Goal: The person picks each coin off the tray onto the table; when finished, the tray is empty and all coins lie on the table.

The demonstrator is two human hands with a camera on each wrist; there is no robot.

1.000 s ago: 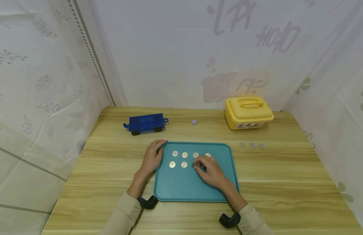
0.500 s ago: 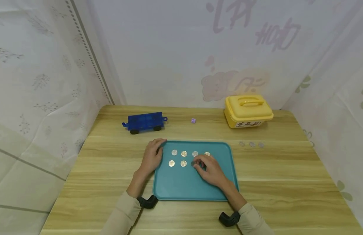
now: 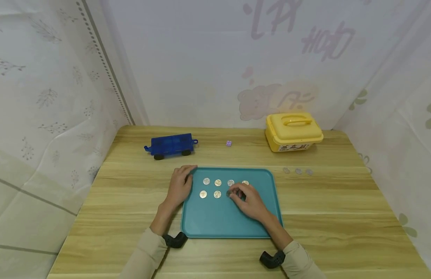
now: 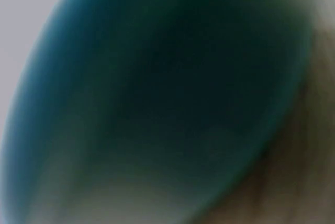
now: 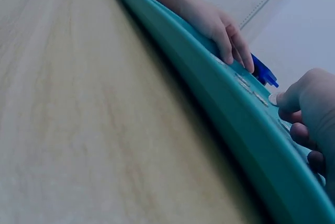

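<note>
My right hand point(image 3: 249, 201) is over the teal tray point(image 3: 229, 224), pinching a coin point(image 5: 273, 98) between thumb and fingertips. In the right wrist view that coin stands on edge, just above the tray floor. Left of it lie two flat coins, one golden coin point(image 3: 203, 194) and another coin point(image 3: 217, 194). Behind runs a row of several coins, such as the silvery coin point(image 3: 206, 181), the rightmost partly covered by my right hand. My left hand point(image 3: 179, 186) rests along the tray's left rim, its fingers lightly bent, holding nothing. The left wrist view is a blur of teal.
On the wooden table point(image 3: 320, 232) behind the tray are a blue toy wagon point(image 3: 171, 145), a small purple block point(image 3: 229, 143) and a yellow lidded box point(image 3: 293, 131) with a handle. Three coins point(image 3: 298, 171) lie in a row right of the tray. Patterned curtains close off the back and sides.
The head view has shifted slightly. Both hands keep almost the same place, and the pinched coin has moved only a touch away from me relative to its neighbours.
</note>
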